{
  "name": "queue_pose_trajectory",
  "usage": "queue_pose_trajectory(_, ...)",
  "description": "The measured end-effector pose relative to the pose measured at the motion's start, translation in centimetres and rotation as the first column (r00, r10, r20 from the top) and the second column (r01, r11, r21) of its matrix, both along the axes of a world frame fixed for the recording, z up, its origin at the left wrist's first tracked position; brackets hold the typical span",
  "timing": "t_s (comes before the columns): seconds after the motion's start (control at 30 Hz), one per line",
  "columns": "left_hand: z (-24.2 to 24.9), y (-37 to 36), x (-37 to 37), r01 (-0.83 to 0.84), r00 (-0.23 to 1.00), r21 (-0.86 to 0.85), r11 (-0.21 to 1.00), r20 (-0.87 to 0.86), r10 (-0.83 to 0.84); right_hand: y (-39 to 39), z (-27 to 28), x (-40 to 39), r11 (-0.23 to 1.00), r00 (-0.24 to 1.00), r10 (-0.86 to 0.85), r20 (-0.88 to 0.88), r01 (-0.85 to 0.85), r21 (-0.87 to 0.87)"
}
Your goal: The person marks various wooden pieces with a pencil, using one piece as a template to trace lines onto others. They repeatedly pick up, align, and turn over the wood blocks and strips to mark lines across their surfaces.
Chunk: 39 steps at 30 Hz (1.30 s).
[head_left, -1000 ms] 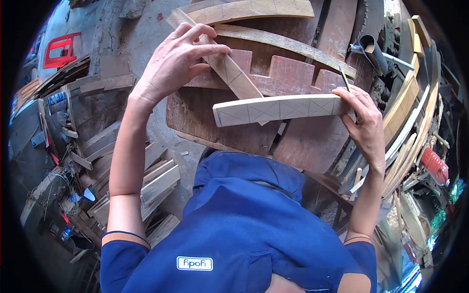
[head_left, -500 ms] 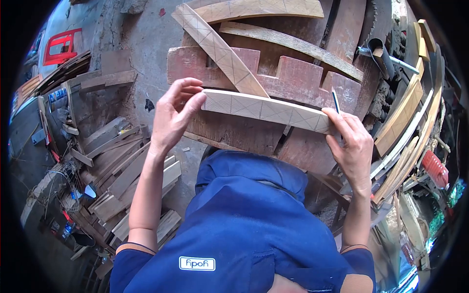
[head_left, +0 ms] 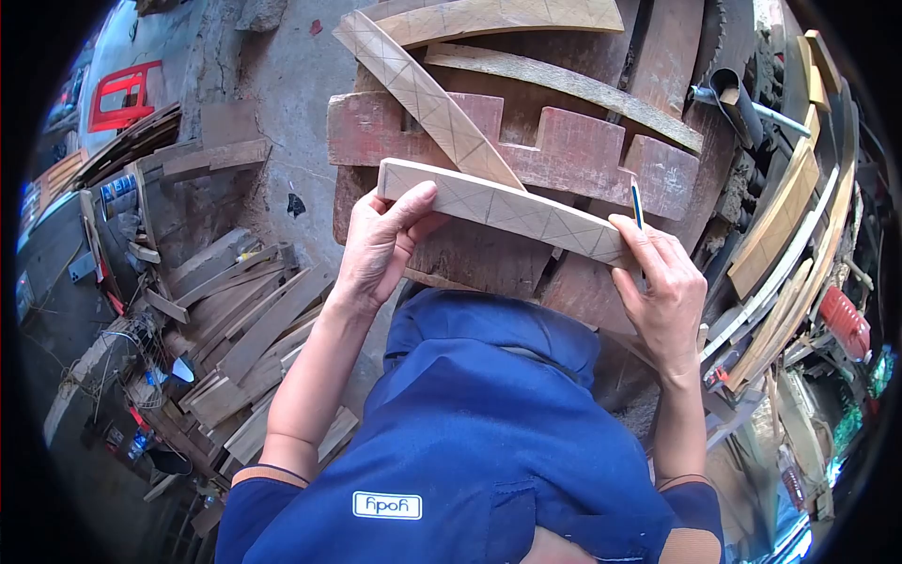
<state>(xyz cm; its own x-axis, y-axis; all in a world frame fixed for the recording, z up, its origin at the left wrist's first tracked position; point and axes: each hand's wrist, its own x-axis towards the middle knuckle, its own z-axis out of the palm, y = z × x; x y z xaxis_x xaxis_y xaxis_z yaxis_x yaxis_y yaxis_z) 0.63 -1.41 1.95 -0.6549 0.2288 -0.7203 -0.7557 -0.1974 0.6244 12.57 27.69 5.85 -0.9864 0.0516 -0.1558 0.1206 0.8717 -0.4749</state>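
A long, slightly curved wooden strip with pencilled crossing lines spans the space between my two hands, above a brown wooden bench. My left hand grips its left part, thumb on the marked face and fingers beneath. At the right end, my right hand pinches the strip between thumb and fingers. A pencil sticks up from my right hand, its tip pointing away from me. Beyond the strip, another marked wooden piece lies diagonally over a notched reddish board.
A curved slat and a wider marked curved piece lie at the far side. Long curved strips are stacked at right near a dark metal tube. Scrap wood covers the floor at left, with a red plastic object beyond.
My left hand has closed on the strip's left part, its thumb now on the marked face. The strip's left end has risen in view and its face is tilted more towards me.
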Motion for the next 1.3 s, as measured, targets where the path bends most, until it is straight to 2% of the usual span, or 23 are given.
queue_pose_trajectory(0.63, -0.8, 0.0, 0.1, -0.032, 0.999, 0.029, 0.999, 0.000, 0.032, 0.0, 0.0, 0.0, 1.000, 0.998, 0.005, -0.059, -0.004, 0.012)
queue_pose_trajectory(1.3, -0.7, 0.3, 0.5, -0.069, 0.998, 0.031, 0.997, 0.006, 0.069, 0.4, 0.1, -1.2, 1.000, 0.999, 0.020, -0.038, -0.020, 0.010)
